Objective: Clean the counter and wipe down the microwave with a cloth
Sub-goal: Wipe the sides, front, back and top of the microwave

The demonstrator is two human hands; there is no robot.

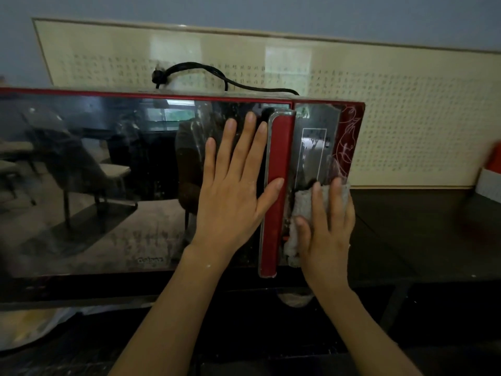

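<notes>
Both hands lay flat, fingers straight: left hand (pixel 233 183) braced the microwave (pixel 81 158) door, right hand (pixel 328 232) pressed the cloth (pixel 302 202); the bare palm risked smudging the glass

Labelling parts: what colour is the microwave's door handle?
The door handle is red, with silvery trim along its left edge. The head view, the only one, shows it clearly.

A long cream panel (pixel 406 118) in a thin frame, covered with rows of tiny dark marks, stands against the blue-grey wall (pixel 244 9). A black cord (pixel 217 74) loops in front of it, plug at its left end. A blurred red-and-white object (pixel 492 175) sits at the right edge; pale crumpled plastic (pixel 29 327) lies low left
</notes>
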